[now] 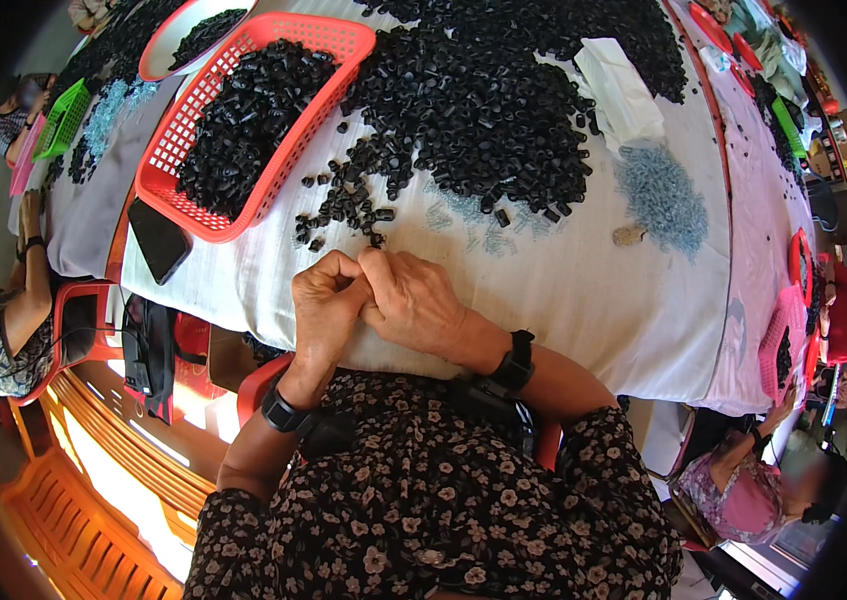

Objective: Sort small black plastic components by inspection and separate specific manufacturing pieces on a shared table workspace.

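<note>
My left hand [321, 300] and my right hand [415, 298] meet at the near side of the cloth-covered table, fingers pinched together. Whatever they hold is hidden by the fingers. Just beyond the fingertips shows a small black piece [377, 240]; whether it is held or lies on the cloth, I cannot tell. Past my hands, loose black plastic parts [348, 195] thin out from a large heap of the same parts [483, 110]. Small clear plastic pieces [488, 225] lie scattered along the heap's near edge.
A red basket [243, 222] full of black parts stands at the left, beside a dark phone [157, 242]. To the right lie a pile of clear pieces [663, 195] and a white packet [618, 90]. Other people sit at both sides, near an orange bench [93, 530].
</note>
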`<state>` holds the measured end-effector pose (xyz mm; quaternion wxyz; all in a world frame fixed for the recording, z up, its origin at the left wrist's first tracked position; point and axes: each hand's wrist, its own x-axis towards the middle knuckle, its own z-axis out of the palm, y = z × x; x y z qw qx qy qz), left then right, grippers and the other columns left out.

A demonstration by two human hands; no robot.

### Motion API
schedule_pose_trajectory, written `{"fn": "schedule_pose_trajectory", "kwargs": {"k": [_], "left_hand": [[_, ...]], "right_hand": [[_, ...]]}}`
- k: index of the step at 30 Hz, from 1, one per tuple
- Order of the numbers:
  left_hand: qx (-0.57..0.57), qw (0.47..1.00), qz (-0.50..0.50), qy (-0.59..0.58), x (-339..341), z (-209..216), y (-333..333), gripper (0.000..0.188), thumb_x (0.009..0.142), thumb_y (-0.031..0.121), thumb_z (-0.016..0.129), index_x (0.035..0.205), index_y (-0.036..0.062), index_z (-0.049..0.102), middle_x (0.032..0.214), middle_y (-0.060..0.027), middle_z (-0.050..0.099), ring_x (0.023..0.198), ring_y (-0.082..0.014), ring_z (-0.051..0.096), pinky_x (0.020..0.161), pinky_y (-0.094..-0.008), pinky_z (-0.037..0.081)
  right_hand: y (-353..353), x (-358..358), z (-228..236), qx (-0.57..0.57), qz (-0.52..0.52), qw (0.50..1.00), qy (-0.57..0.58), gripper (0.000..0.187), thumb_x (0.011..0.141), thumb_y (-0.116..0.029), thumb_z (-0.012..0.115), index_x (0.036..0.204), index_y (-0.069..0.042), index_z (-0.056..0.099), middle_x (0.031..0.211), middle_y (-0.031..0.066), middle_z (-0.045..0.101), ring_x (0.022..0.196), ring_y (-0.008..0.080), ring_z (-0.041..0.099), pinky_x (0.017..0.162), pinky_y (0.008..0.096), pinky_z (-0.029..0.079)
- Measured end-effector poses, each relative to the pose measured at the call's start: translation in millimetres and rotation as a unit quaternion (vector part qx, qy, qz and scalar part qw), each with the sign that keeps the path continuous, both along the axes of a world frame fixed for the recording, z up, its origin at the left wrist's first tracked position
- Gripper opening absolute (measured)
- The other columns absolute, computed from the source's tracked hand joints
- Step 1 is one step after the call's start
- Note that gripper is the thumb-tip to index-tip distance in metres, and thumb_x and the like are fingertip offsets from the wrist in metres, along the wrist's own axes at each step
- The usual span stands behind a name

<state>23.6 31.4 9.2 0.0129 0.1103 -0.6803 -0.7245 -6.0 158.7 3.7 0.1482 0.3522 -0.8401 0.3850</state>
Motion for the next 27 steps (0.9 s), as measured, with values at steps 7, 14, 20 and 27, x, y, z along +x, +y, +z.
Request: {"fn": "schedule_pose_trajectory", "kwargs": {"k": [7, 14, 20, 27], "left_hand": [[0.003, 1.000, 0.006, 0.009, -3, 9, -2, 0.011, 0.081, -0.006, 0.058, 0.073, 0.0018, 0.056, 0.067, -0.0026, 0.061, 0.058, -0.0045, 0.053, 0.053, -0.0188, 0.042], [-0.006, 0.990, 0.094, 0.104, -7, 44, -44, 0.006, 0.084, 0.003, 0.062, 0.082, -0.0002, 0.058, 0.074, -0.0094, 0.063, 0.059, -0.0113, 0.055, 0.057, -0.0237, 0.046], [-0.147, 0.964, 0.145, 0.169, -32, 62, -76, 0.008, 0.084, 0.004, 0.064, 0.084, -0.0017, 0.058, 0.074, -0.0035, 0.061, 0.064, -0.0059, 0.054, 0.058, -0.0200, 0.044], [-0.387, 0.889, 0.182, 0.164, -68, 58, -120, 0.012, 0.081, 0.003, 0.064, 0.090, -0.0016, 0.059, 0.073, -0.0058, 0.062, 0.063, -0.0104, 0.056, 0.059, -0.0247, 0.046]], "right_hand": [[11, -11, 17, -0.003, 0.018, 0.996, -0.090, 0.020, 0.073, -0.009, 0.059, 0.085, -0.002, 0.044, 0.069, 0.0156, 0.058, 0.062, 0.0325, 0.060, 0.054, 0.0415, 0.048], [70, -46, 48, 0.213, -0.149, 0.965, -0.041, 0.020, 0.075, -0.010, 0.066, 0.085, -0.001, 0.051, 0.077, 0.0134, 0.060, 0.071, 0.0294, 0.061, 0.060, 0.0387, 0.048], [62, -42, 21, 0.282, -0.148, 0.946, 0.057, 0.012, 0.066, 0.005, 0.056, 0.076, -0.001, 0.052, 0.071, 0.0128, 0.057, 0.068, 0.0254, 0.059, 0.056, 0.0346, 0.050], [58, -41, 22, 0.273, -0.132, 0.952, 0.026, 0.012, 0.068, 0.006, 0.053, 0.079, 0.002, 0.051, 0.080, 0.0157, 0.053, 0.075, 0.0291, 0.058, 0.063, 0.0368, 0.050]]}}
